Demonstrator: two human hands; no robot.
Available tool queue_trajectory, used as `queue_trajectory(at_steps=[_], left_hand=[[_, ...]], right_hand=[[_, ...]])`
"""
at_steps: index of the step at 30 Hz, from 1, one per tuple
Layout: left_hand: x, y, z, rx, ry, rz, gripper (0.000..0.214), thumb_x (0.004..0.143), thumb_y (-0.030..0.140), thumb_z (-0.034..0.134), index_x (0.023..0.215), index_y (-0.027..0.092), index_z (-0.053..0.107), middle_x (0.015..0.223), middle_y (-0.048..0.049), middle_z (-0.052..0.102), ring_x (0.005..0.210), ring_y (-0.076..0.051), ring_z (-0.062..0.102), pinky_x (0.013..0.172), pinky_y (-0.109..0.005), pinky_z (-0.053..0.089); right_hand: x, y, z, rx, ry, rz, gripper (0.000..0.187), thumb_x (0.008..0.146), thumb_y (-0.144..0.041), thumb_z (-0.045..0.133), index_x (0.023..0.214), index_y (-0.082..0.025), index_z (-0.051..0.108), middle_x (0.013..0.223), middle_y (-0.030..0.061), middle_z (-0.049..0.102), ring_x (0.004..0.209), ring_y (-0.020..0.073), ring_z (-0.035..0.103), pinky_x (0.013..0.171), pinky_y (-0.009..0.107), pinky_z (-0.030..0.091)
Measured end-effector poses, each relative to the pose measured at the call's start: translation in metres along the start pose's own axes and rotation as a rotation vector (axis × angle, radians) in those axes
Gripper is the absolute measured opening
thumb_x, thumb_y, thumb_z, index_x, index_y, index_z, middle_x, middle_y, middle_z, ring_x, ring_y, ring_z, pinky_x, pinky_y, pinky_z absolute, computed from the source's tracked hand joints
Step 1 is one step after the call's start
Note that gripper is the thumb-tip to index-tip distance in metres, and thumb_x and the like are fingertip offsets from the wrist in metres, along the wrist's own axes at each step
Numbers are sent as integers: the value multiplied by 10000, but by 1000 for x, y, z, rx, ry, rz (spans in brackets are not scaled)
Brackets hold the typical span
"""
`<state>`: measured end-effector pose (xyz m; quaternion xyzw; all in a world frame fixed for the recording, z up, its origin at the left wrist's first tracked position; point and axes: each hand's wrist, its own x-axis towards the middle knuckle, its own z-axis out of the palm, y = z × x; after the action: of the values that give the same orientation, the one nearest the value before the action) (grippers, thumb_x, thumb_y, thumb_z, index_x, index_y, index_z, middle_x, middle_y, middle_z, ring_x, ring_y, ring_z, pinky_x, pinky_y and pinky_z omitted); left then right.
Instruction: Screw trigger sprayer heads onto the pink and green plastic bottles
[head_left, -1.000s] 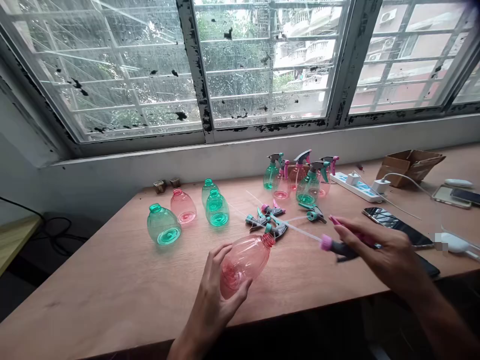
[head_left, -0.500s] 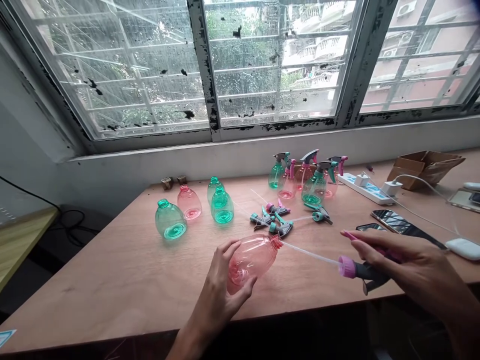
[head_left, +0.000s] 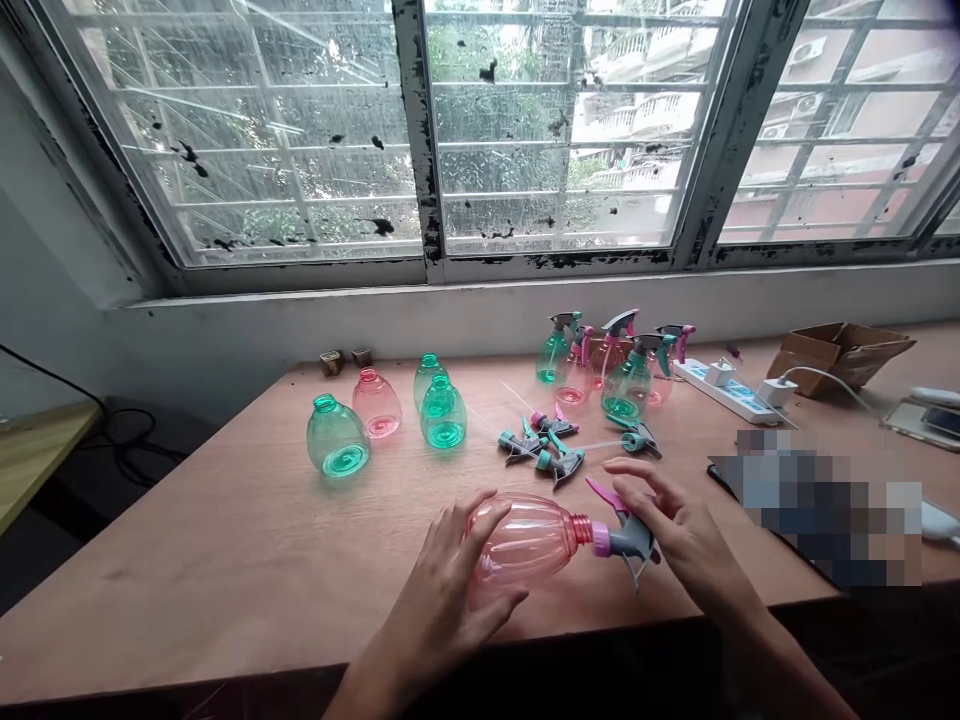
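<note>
My left hand (head_left: pixel 457 580) is wrapped round a clear pink spray bottle (head_left: pixel 532 540), which lies on its side with its threaded neck to the right. My right hand (head_left: pixel 679 530) grips a grey trigger sprayer head (head_left: pixel 632 540) with a pink trigger and collar. The collar is right at the bottle's mouth; whether it sits on the thread I cannot tell. No dip tube shows outside the bottle. Just beyond the bottle lie several loose sprayer heads (head_left: pixel 559 465) with teal or pink parts, some with thin white tubes.
To the left stand open bottles: a green one (head_left: pixel 337 440), a pink one (head_left: pixel 376 405) and two more green. Bottles with sprayers (head_left: pixel 626 385) stand at the back, beside a power strip (head_left: pixel 727 392) and a cardboard box (head_left: pixel 836 355). A pixelated patch hides things at right.
My right hand has brought the sprayer head left, up to the bottle's neck. The tube seen between them before is out of sight. The bottle has turned more level.
</note>
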<state>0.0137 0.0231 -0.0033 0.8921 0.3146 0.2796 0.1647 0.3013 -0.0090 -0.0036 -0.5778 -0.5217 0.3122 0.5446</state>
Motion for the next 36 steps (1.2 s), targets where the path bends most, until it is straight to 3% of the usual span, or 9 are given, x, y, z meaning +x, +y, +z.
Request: queue_trajectory(at_steps=[2, 4, 10, 12, 17, 21, 24, 26, 36], left_hand=[[1, -2, 1, -23, 3, -13, 760, 897, 230, 724, 1519, 340, 302, 1557, -105, 379, 1422, -317, 399, 1161, -493, 405], [2, -4, 1, -62, 15, -46, 753, 899, 240, 725, 1512, 358, 303, 1557, -88, 377, 1433, -305, 395, 1168, -476, 402], [3, -7, 2, -142, 42, -134, 753, 922, 287, 704, 1514, 404, 254, 1558, -59, 356, 1455, -287, 375, 1193, -476, 373], [2, -6, 2, -144, 26, -131, 754, 926, 288, 701, 1516, 416, 248, 1571, -50, 341, 1471, -284, 350, 1206, -479, 353], [-2, -5, 3, -185, -30, -150, 854, 913, 308, 720, 1552, 398, 162, 1633, -61, 278, 1515, -286, 286, 1237, -491, 300], [-4, -8, 4, -271, -24, -210, 1000, 886, 323, 745, 1583, 313, 28, 1664, -119, 237, 1526, -294, 276, 1245, -499, 281], [-3, -7, 2, -285, -45, -229, 923, 850, 340, 782, 1552, 284, 185, 1610, -131, 349, 1485, -316, 356, 1232, -501, 309], [-3, -6, 1, -292, -43, -221, 898, 831, 348, 800, 1527, 288, 237, 1573, -129, 400, 1443, -324, 418, 1212, -501, 345], [-5, -22, 14, -244, 112, -191, 1081, 789, 278, 840, 1577, 358, 104, 1553, -126, 375, 1456, -351, 381, 1202, -574, 329]], right_hand=[[0, 6, 5, -31, -17, -121, 414, 958, -594, 540, 1067, -242, 729, 1148, 118, 690, 988, 272, 687, 737, 334, 591], [0, 15, 4, -56, -25, -236, 447, 950, -636, 523, 1081, -257, 721, 1419, 125, 546, 1366, 341, 474, 973, 404, 538], [-11, 40, 2, -296, -208, -479, 858, 742, -598, 817, 1468, -315, 458, 1706, 92, 29, 1493, 426, 275, 1138, 557, 418], [-11, 40, 7, -368, -215, -561, 698, 865, -427, 768, 1481, -330, 454, 1693, 86, 161, 1515, 382, 255, 1189, 554, 348], [-4, 36, 14, -271, -145, -649, 360, 997, -192, 579, 1328, -326, 624, 1348, 66, 676, 1278, 273, 596, 1092, 440, 479], [-10, 42, 10, -252, -89, -543, 302, 899, -324, 732, 1198, -283, 725, 1010, 67, 797, 918, 287, 738, 826, 402, 607], [-17, 40, 8, -289, -22, -419, 266, 828, -427, 784, 1038, -262, 784, 910, 71, 809, 892, 324, 744, 925, 468, 565], [-21, 33, 9, -244, -55, -333, 246, 820, -454, 774, 952, -246, 780, 886, 69, 804, 919, 334, 737, 972, 474, 537], [-18, 19, 25, 238, -216, 186, 446, 772, -543, 789, 976, -175, 642, 658, -1, 696, 570, 194, 674, 588, 319, 589]])
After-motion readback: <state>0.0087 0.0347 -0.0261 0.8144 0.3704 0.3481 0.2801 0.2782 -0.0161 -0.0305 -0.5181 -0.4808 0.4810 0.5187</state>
